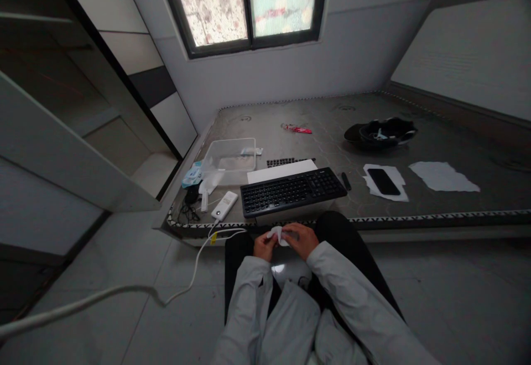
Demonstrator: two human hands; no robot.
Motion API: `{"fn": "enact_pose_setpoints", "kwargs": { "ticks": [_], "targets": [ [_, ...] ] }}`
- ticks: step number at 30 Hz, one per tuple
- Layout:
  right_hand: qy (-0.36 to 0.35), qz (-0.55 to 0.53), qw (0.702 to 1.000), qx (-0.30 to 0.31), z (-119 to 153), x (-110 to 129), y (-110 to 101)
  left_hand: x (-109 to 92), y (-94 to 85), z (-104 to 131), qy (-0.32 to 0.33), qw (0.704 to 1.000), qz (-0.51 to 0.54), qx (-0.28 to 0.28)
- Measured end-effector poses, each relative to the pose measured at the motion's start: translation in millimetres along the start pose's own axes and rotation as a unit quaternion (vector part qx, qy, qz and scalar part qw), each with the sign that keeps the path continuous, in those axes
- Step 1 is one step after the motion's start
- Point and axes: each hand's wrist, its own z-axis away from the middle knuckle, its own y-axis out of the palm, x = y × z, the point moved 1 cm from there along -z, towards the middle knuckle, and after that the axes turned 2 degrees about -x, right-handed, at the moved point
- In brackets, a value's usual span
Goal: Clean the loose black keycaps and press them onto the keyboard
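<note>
White tissue (pixel 278 233) in left hand (pixel 264 246) and right hand (pixel 302 239) (keyboard (pixel 293 191) beyond)

A grey mattress (pixel 323 146) carries a clear plastic tub (pixel 232 177), a corded white device (pixel 225 206), an upturned black cap (pixel 354 134), rough-edged white sheets (pixel 444 177) and a small red item (pixel 302 130).
</note>
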Motion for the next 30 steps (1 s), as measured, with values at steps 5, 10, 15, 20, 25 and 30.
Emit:
{"fn": "enact_pose_setpoints", "kwargs": {
  "ticks": [5, 10, 15, 20, 25, 30],
  "targets": [
    [-0.011, 0.003, 1.000, 0.023, -0.8, -1.8, -1.7, 0.4, 1.2, 0.3, -0.030, 0.999, 0.022, -0.019],
    [-0.008, 0.026, 0.998, 0.054, -0.5, -3.6, -1.2, 1.6, 2.1, 0.2, -0.057, 0.998, 0.015, -0.039],
    [0.022, -0.008, 0.999, 0.040, 0.3, 0.0, -1.4, 2.7, -0.1, -1.0, -0.067, 0.997, 0.033, -0.033],
    [0.018, -0.019, 0.998, 0.057, 0.0, 2.2, -1.1, 10.6, -1.4, -4.6, -0.082, 0.995, 0.063, -0.009],
    [0.023, -0.035, 0.999, 0.033, -1.1, 4.4, -2.7, 15.1, -0.2, -6.5, -0.100, 0.989, 0.109, -0.001],
    [0.024, -0.031, 0.999, 0.037, -0.9, 10.6, -5.0, 14.4, 1.1, -6.1, -0.109, 0.986, 0.125, 0.003]
  ]
}}
